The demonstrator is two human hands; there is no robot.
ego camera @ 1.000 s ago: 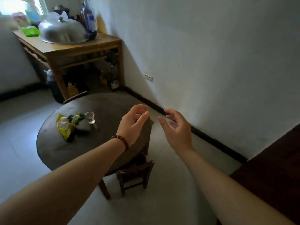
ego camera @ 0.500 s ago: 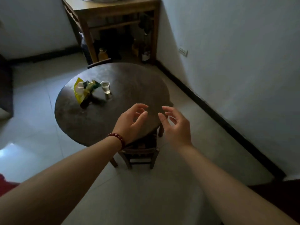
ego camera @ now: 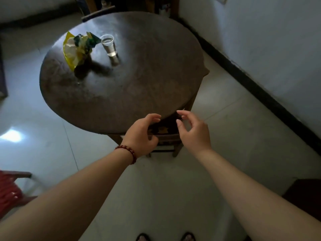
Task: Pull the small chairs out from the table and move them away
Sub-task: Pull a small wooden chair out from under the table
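Left of the round table [ego camera: 139, 84], low at the frame's edge, sits one red ribbed object [ego camera: 8, 190], glossy like plastic and cropped too much to name. The round table is a single dark disc of worn, matt wood on wooden legs, standing on pale, shiny floor tiles [ego camera: 43, 136].

Two things rest on the table's left part. One is a crumpled yellow-and-green wrapper [ego camera: 74, 49]. Just right of it is a clear, tapered plastic cup [ego camera: 109, 46], upright and partly filled with clear liquid.

Two chairs show. At the table's far edge only the dark wooden top rail of the far chair [ego camera: 97, 13] pokes out. At the table's near edge the small chair [ego camera: 169, 137] is tucked under the top, with its brown wooden back rail and two legs showing.

The left hand [ego camera: 140, 134] hovers over the table's near edge and the left end of that rail. Its fingers are loosely curved with the thumb spread below, and it grips nothing. I cannot tell whether the thumb touches the rail. One bracelet of round dark-red beads [ego camera: 129, 152] circles its wrist.

The right hand [ego camera: 194, 133] hangs just right of it, over the rail's right end. Its fingers are also loosely curled and apart, and it is empty.

On the near side of the table, at the bottom edge, are the tips of two feet in dark sandals [ego camera: 142, 238].

Right of the table, one black baseboard [ego camera: 260, 87] runs along a plain white wall [ego camera: 269, 40].
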